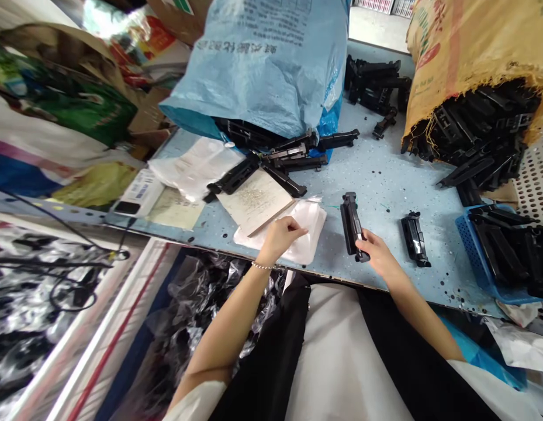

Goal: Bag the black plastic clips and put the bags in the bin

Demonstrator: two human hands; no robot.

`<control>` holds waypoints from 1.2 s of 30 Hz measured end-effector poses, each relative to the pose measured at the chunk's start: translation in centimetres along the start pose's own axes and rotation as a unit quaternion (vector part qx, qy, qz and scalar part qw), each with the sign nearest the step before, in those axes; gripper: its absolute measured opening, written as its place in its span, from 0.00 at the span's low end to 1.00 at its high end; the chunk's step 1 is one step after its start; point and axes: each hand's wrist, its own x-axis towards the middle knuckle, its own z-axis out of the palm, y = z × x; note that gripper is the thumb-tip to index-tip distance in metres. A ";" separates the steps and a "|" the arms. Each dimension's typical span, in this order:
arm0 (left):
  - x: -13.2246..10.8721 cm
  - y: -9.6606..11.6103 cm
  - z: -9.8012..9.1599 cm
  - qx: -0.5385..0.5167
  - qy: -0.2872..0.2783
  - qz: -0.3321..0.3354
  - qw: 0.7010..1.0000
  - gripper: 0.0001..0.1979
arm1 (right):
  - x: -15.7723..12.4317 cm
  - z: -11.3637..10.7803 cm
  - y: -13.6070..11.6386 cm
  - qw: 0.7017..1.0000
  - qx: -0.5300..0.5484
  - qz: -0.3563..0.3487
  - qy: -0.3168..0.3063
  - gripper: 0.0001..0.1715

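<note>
My left hand [282, 235] is over a stack of thin white plastic bags [307, 234], its fingers pinched together at the bags' surface; whether a bag edge is between them is too small to tell. My right hand [373, 248] grips the lower end of a long black plastic part [350, 225] that lies on the blue table. Farther right a second black part [415, 238] rests by itself on the table. A wooden board [256, 199] lies beside the bag stack, partly over it.
Black parts spill from a blue sack [271, 64] at the back and a yellow sack [464, 52] at the back right. A blue basket [470, 251] full of black parts stands at the right. The table's front edge [210, 248] runs below my hands.
</note>
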 end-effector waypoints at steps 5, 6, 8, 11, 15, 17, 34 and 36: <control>0.0 -0.1 -1.1 -0.093 -0.038 -0.059 0.993 0.15 | 3.4 3.9 -1.1 0.971 0.224 0.023 -0.075 0.16; 0.0 -0.1 -1.1 -0.099 -0.041 -0.060 0.992 0.15 | 3.9 4.6 -1.4 0.962 0.259 0.025 -0.085 0.15; 0.1 -0.1 -0.8 -0.097 -0.039 -0.059 0.993 0.14 | 5.0 6.0 -1.5 0.946 0.306 0.029 -0.100 0.11; -0.3 0.0 -0.5 -0.089 -0.005 -0.052 0.995 0.11 | 6.9 7.8 -0.8 0.935 0.338 0.037 -0.098 0.09; -1.7 0.3 -0.9 0.004 0.097 0.076 0.992 0.04 | 8.5 8.7 0.9 0.942 0.327 0.062 -0.047 0.11; -2.3 0.3 -1.4 0.119 0.115 0.161 0.973 0.11 | 7.9 8.1 1.3 0.947 0.313 0.057 -0.043 0.13; -8.5 4.1 2.1 0.090 -0.043 0.326 0.940 0.35 | 0.7 7.2 1.6 0.969 0.174 0.095 -0.146 0.24; -9.4 4.5 1.2 0.100 -0.016 0.316 0.943 0.29 | -0.8 6.7 0.9 0.968 0.107 0.037 -0.222 0.34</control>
